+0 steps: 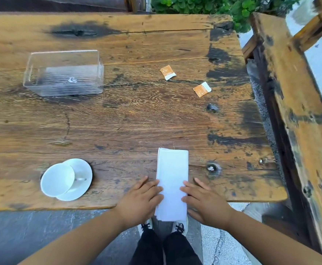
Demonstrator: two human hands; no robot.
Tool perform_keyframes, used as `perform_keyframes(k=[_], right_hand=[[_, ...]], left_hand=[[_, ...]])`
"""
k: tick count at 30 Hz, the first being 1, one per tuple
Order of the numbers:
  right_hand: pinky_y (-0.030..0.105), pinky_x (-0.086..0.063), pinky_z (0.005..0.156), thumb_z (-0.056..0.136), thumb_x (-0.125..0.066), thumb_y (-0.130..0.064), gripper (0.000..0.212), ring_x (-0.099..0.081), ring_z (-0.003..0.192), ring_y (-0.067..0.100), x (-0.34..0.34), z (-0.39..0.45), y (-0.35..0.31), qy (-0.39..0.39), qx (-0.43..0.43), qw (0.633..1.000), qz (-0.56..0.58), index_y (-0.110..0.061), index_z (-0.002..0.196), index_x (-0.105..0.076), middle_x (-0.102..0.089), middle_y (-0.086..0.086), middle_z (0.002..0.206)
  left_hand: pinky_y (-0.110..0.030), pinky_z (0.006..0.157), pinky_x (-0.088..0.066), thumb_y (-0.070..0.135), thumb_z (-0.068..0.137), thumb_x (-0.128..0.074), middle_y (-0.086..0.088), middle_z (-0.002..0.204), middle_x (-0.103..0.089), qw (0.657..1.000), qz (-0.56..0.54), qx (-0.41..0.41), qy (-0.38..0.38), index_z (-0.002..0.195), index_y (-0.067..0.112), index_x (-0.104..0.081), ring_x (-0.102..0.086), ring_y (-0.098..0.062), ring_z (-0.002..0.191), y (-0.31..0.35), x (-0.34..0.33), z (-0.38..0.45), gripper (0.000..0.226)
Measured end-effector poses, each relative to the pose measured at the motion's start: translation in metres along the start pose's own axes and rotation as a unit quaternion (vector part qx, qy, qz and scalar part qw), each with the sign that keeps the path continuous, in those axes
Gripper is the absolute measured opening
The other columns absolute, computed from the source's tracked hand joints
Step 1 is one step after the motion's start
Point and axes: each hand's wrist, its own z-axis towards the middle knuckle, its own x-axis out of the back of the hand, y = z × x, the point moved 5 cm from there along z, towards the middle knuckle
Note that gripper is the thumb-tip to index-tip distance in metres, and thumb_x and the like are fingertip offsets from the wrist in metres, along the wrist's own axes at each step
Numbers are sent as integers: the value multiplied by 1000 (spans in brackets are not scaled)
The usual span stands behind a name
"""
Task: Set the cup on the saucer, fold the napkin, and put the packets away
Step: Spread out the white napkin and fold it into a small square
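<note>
A white napkin (172, 175), folded into a long narrow strip, lies at the table's near edge with its near end hanging over. My left hand (141, 201) rests flat on its left side and my right hand (206, 202) on its right side, fingers spread and touching the cloth. A white cup (57, 179) sits on a white saucer (83, 169) at the near left. Two orange-and-white packets lie at the far right, one (167, 72) nearer the middle, the other (202, 89) closer to the right edge.
A clear plastic box (63, 73) stands open at the far left of the weathered wooden table (129, 119). A wooden bench (297, 104) runs along the right side. Green plants (213, 6) grow beyond the far edge. My feet show below the table edge.
</note>
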Motion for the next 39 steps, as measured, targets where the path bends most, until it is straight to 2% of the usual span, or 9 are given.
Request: perform_keyframes(k=[6, 10, 16, 23, 29, 32, 34, 36, 39], right_hand=[[44, -44, 102, 81, -67, -26, 24, -61, 112, 17, 17, -4, 3, 54, -104, 978, 174, -19, 104, -66, -69, 0, 115], [38, -47, 68, 90, -53, -48, 31, -60, 75, 16, 21, 3, 22, 55, -316, 871, 373, -19, 90, -64, -67, 1, 82], [35, -51, 75, 93, -52, -36, 18, -64, 86, 15, 15, 35, 50, 36, -437, 810, 391, -20, 100, -59, -71, -2, 98], [31, -40, 58, 91, -55, -38, 26, -61, 78, 23, 7, 53, 67, 26, -506, 811, 292, -19, 109, -52, -67, 0, 90], [27, -30, 42, 88, -51, -51, 41, -61, 67, 28, 6, 62, 67, 3, -516, 846, 135, -18, 110, -39, -65, 5, 82], [34, -47, 65, 88, -53, -46, 42, -61, 91, 29, 13, 65, 58, 55, -454, 887, 59, -14, 113, -47, -57, 8, 105], [44, -46, 92, 89, -48, -42, 47, -56, 114, 31, 15, 69, 44, 86, -363, 928, 0, -12, 126, -50, -57, 10, 125], [54, -37, 105, 91, -36, -44, 56, -45, 132, 27, 9, 75, 33, 39, -267, 961, -56, -11, 136, -47, -50, 9, 142], [62, -23, 110, 94, -25, -48, 62, -28, 141, 25, -6, 77, 34, -52, -218, 972, -69, -12, 141, -40, -36, 7, 152]], left_hand=[[-31, 98, -40, 30, 87, -59, 5, 106, -70, 950, -285, 112, 69, 106, 22, -66, -60, -15, 103, -16, 31, 12, 22], [-36, 71, -47, 49, 91, -48, -1, 81, -67, 872, -427, 237, 32, 93, 21, -63, -58, -15, 74, -27, 30, 20, 31], [-40, 77, -52, 41, 94, -50, -2, 93, -70, 804, -464, 371, 36, 99, 21, -60, -64, -20, 84, -52, 23, 48, 23], [-37, 65, -46, 38, 94, -49, -6, 79, -66, 823, -370, 431, 11, 87, 16, -55, -60, -26, 73, -68, 12, 68, 23], [-37, 56, -45, 38, 92, -52, -4, 84, -63, 818, -324, 474, 26, 104, 15, -48, -59, -27, 71, -72, 10, 65, 27], [-35, 60, -45, 36, 86, -59, -10, 110, -55, 883, -160, 435, 71, 125, 13, -42, -60, -31, 87, -68, 23, 63, 49], [-46, 82, -50, 30, 83, -61, -14, 127, -54, 937, -70, 321, 121, 133, 12, -42, -55, -35, 110, -54, 31, 68, 57], [-56, 107, -29, 36, 91, -44, -10, 150, -36, 973, -27, 217, 68, 142, 13, -34, -32, -32, 138, -44, 21, 74, 57], [-56, 114, 2, 47, 96, -16, -7, 157, -5, 982, -9, 185, -44, 148, 12, -10, 5, -26, 144, -49, -4, 72, 64]])
